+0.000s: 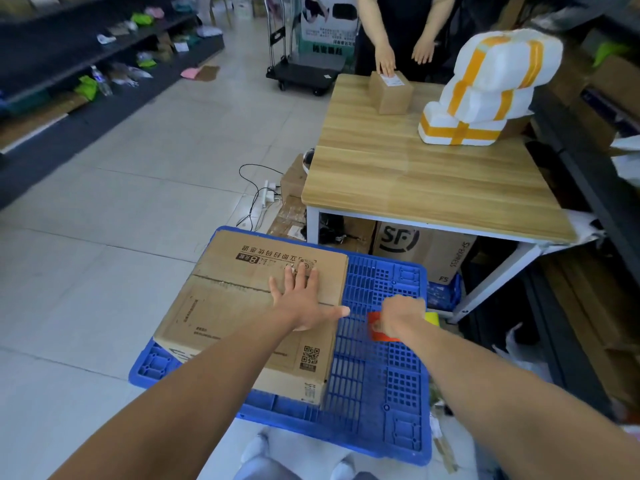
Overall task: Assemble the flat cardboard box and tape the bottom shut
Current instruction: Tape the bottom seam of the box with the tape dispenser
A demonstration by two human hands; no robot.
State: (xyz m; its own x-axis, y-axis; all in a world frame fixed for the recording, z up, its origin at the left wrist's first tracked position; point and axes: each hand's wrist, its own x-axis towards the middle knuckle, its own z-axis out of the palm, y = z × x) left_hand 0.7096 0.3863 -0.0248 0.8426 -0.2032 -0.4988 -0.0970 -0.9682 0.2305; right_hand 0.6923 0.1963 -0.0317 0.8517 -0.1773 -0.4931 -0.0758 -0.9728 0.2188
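A brown cardboard box stands set up on a blue plastic pallet, its folded flaps facing up with a seam across the middle. My left hand lies flat on the flaps near the right edge, fingers spread, holding nothing. To the right of the box, my right hand is closed around a red tape dispenser just above the pallet; a bit of yellow shows past the hand.
A wooden table stands beyond the pallet with a small taped box and a white foam parcel with orange tape. Another person's hands rest by the small box. Cartons sit under the table; shelves line the left; cables lie on the floor.
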